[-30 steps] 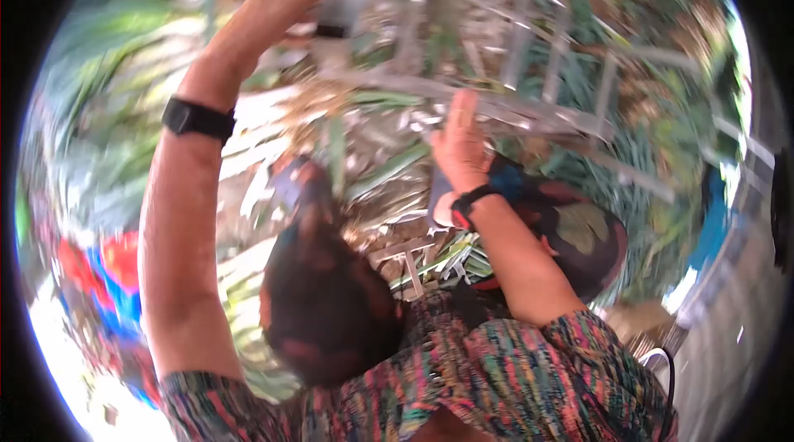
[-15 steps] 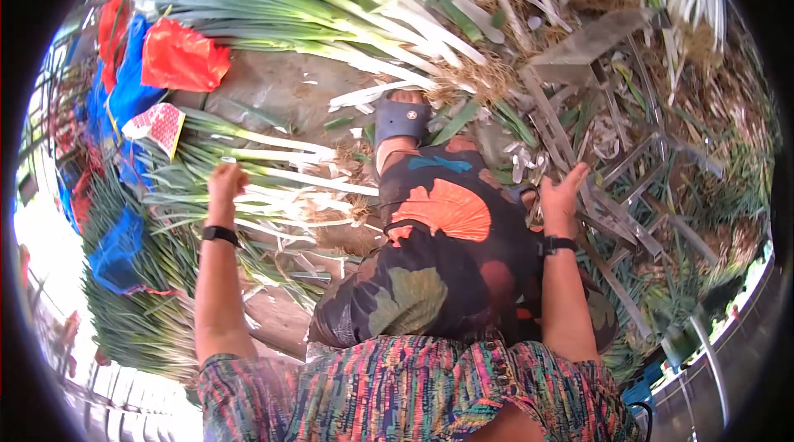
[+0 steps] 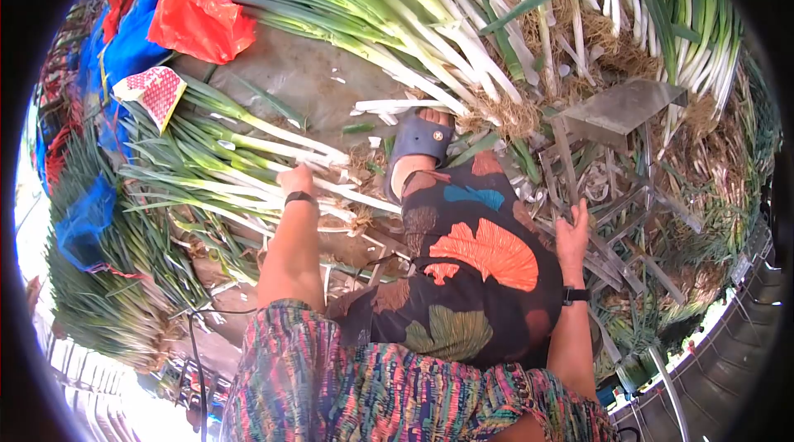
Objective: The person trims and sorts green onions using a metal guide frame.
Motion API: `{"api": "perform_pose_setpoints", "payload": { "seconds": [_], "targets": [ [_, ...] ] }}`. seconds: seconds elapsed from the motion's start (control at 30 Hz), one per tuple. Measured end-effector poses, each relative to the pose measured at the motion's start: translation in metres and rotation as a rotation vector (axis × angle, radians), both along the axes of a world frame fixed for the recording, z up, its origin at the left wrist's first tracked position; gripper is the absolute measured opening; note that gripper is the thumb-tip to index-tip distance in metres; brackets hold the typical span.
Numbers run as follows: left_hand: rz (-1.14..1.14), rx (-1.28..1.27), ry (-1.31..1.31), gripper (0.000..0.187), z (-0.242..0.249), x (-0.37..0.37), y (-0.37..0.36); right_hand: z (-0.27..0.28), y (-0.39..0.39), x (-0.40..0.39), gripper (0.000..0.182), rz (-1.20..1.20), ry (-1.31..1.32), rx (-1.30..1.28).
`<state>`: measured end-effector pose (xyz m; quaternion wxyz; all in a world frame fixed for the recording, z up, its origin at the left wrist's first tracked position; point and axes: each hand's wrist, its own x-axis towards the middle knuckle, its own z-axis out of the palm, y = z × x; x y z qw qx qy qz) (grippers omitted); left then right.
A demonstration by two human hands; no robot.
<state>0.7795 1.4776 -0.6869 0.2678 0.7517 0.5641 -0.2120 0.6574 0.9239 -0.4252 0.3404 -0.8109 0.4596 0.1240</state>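
Note:
My left hand (image 3: 295, 180) is closed at the white stalks of a loose row of leeks (image 3: 248, 162); its fingertips are partly hidden, and a white stalk runs out from under it to the right. My right hand (image 3: 572, 237) is raised beside my right knee, fingers stretched and nothing in them. Behind it lies a frame of flat metal bars (image 3: 612, 248). Beyond my shoe (image 3: 423, 140) spreads a larger pile of leeks (image 3: 389, 20), roots toward the right.
A metal plate (image 3: 620, 107) tops the bars at the right. A red plastic bag (image 3: 203, 19), blue plastic (image 3: 136, 24) and a red-and-white patterned piece (image 3: 153, 93) lie at the left. More leeks (image 3: 116, 277) are heaped lower left, with bundles (image 3: 711, 28) at upper right.
My left hand has moved right and inward, from above the leaves to the white stalks. My right hand has lowered slightly, its fingers still stretched. The view has shifted.

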Motion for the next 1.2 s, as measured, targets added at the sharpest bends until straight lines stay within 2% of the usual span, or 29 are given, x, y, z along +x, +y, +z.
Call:
{"api": "perform_pose_setpoints", "payload": {
  "seconds": [0.07, 0.17, 0.23, 0.27, 0.37, 0.43, 0.53, 0.63, 0.77, 0.8, 0.87, 0.97, 1.03, 1.07, 1.13, 1.2],
  "targets": [
    [0.279, 0.117, -0.052, 0.053, 0.081, 0.038, -0.060, 0.007, 0.007, 0.010, 0.075, 0.023, 0.022, -0.005],
    [0.254, -0.067, -0.154, 0.043, 0.044, 0.018, -0.029, -0.003, 0.000, 0.001, 0.073, -0.012, -0.073, 0.075],
    [0.379, -0.374, -0.291, 0.031, 0.032, 0.002, -0.002, -0.008, -0.002, -0.001, 0.071, 0.036, -0.102, 0.093],
    [0.420, -0.591, -0.333, 0.032, 0.038, 0.008, 0.006, -0.008, -0.004, -0.004, 0.070, 0.061, -0.111, 0.099],
    [0.649, -0.722, -0.197, 0.015, 0.069, 0.000, 0.020, -0.017, -0.007, -0.005, 0.069, 0.082, -0.133, 0.126],
    [0.790, -0.848, -0.393, 0.015, 0.084, -0.010, 0.018, -0.011, -0.006, 0.001, 0.068, 0.048, -0.070, 0.179],
    [0.795, -0.984, -0.524, 0.020, 0.099, -0.024, 0.027, -0.005, -0.001, 0.007, 0.069, 0.009, -0.067, 0.251],
    [0.801, -1.012, -0.506, 0.020, 0.105, -0.016, 0.027, 0.000, 0.002, 0.001, 0.067, -0.060, -0.137, 0.301],
    [0.722, -1.050, -0.734, 0.024, 0.124, 0.047, 0.018, 0.014, -0.001, -0.023, 0.066, -0.137, -0.252, 0.397],
    [0.803, -1.018, -0.786, 0.026, 0.132, 0.068, 0.011, 0.020, -0.001, -0.030, 0.065, -0.129, -0.275, 0.399],
    [0.984, -0.980, -0.876, 0.033, 0.146, 0.111, -0.005, 0.039, -0.004, -0.044, 0.062, -0.113, -0.322, 0.391],
    [0.841, -1.100, -0.881, 0.027, 0.182, 0.142, -0.062, 0.069, -0.011, -0.049, 0.049, -0.114, -0.343, 0.267],
    [0.785, -1.834, -0.942, 0.026, 0.188, 0.143, -0.110, 0.108, -0.005, -0.038, 0.044, -0.199, -0.367, 0.233],
    [0.784, -1.864, -0.879, 0.024, 0.213, 0.142, -0.147, 0.130, 0.003, -0.031, 0.038, -0.167, -0.442, 0.188],
    [0.719, -1.848, -0.765, 0.018, 0.297, 0.128, -0.223, 0.166, 0.017, -0.020, 0.033, -0.058, -0.580, 0.145],
    [0.580, -1.969, -0.738, 0.014, 0.325, 0.113, -0.265, 0.207, 0.037, -0.013, 0.029, 0.029, -0.715, 0.120]
  ]
}}
